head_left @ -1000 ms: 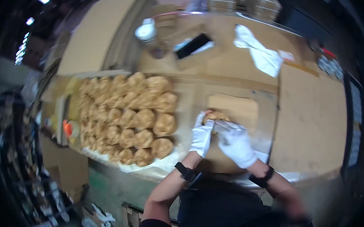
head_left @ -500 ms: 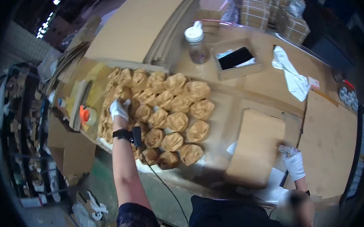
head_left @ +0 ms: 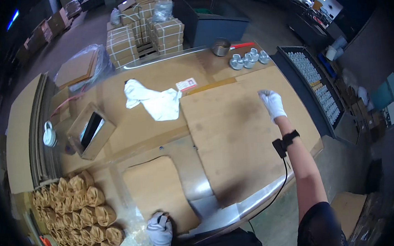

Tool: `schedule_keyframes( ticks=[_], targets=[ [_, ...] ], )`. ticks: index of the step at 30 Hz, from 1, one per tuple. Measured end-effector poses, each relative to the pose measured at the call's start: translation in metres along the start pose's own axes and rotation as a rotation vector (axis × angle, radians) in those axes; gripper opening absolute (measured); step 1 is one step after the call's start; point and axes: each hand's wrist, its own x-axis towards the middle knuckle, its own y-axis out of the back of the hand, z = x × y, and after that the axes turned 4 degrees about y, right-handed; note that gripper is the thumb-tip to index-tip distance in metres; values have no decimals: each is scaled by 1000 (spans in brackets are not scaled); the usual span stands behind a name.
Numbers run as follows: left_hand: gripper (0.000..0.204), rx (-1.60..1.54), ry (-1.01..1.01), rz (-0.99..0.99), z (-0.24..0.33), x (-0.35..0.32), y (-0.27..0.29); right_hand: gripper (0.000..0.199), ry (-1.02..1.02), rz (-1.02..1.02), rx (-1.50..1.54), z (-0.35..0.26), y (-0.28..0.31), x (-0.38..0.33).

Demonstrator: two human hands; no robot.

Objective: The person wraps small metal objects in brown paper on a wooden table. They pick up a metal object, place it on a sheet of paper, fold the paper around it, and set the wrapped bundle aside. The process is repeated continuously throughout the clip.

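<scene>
My left hand (head_left: 160, 231), in a white glove with dark fingertips, is at the near left corner of the brown paper (head_left: 158, 185). Its fingers are bent and pinched together at the paper's edge. Out to the right, my right hand (head_left: 272, 105), gloved too, is above a large cardboard sheet (head_left: 225, 134), empty, with fingers stretched forward. Several silvery metal parts (head_left: 248, 61) stand beyond it at the far right corner. Rows of brown paper-wrapped bundles (head_left: 85, 217) crowd the near left of the table.
A white cloth (head_left: 154, 100) and a small card (head_left: 186, 84) lie mid-table. A box (head_left: 91, 151) with a phone and a white-lidded bottle (head_left: 49, 135) are left, beside stacked cardboard (head_left: 22, 140). A metal cup (head_left: 221, 47) stands far back. A rack of metal parts (head_left: 312, 76) adjoins the right edge.
The view has swung right. My left hand has gone from the wrapped bundles to the brown paper. My right hand has left the paper and reached far right over the cardboard.
</scene>
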Motion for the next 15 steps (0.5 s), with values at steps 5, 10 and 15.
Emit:
schedule_keyframes(
  ticks=[5, 10, 15],
  targets=[
    [33, 150, 86, -8, 14, 2, -15, 30, 156, 43, -140, 47, -21, 94],
    [63, 181, 230, -224, 33, -3, -1, 28, 156, 95, -270, 37, -91, 178],
    [61, 257, 127, -144, 43, 7, -11, 26, -40, -52, -437, 81, -125, 248]
  ],
)
